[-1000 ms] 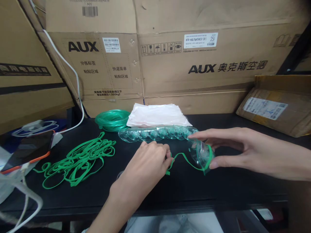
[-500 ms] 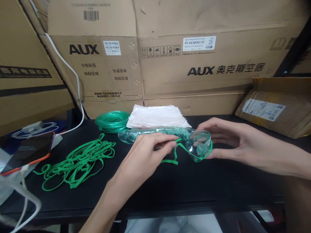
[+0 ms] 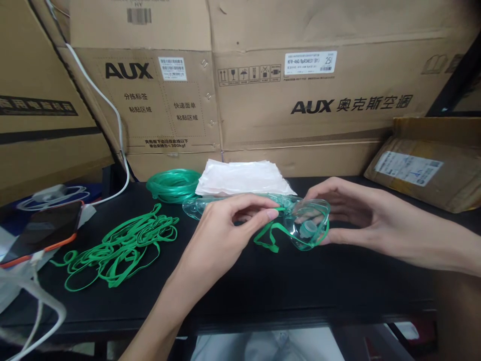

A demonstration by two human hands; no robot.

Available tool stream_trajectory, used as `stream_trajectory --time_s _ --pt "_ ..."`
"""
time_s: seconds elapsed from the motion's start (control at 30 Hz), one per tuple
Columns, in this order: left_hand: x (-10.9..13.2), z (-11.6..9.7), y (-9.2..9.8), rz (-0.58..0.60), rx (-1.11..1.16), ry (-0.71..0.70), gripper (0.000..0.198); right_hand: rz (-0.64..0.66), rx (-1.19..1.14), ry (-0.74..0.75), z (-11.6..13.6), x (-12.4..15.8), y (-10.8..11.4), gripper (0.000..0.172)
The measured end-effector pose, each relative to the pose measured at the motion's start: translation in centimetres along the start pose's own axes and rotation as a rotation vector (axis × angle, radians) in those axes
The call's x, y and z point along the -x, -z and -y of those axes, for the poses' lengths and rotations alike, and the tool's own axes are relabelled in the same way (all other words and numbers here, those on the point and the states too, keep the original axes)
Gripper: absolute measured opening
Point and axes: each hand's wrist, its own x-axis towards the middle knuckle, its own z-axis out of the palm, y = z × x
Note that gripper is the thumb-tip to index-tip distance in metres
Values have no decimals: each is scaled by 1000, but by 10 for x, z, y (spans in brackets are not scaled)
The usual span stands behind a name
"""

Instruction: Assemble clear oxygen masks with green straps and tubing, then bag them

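At mid-frame, the left hand point(image 3: 229, 225) pinches a green strap point(image 3: 273, 247) between thumb and forefinger; the right hand point(image 3: 363, 220) clamps its fingers on a clear mask point(image 3: 308, 230).

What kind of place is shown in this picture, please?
Probably an improvised workspace, perhaps in a storage area. A black table bears a coil of green tubing and a tangle of green straps, and large printed cardboard stands behind it.

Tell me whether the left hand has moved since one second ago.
Yes: the left hand has moved up the view, its fingertips nearer the stack of white sheets.
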Motion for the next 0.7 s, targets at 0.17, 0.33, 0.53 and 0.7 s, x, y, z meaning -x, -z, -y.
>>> stream_trajectory --time_s 0.17,0.33,0.53,0.7 --pt "0 2 0 -3 -36 -5 16 20 0 3 -1 1 1 40" --pt "0 1 1 -12 -75 -8 16 0 15 -5 -1 0 0 40" --pt "1 1 1 -7 -71 -11 16 3 8 -7 -2 0 0 40" --pt "1 2 1 -22 -82 -28 13 6 10 12 -2 0 0 37"
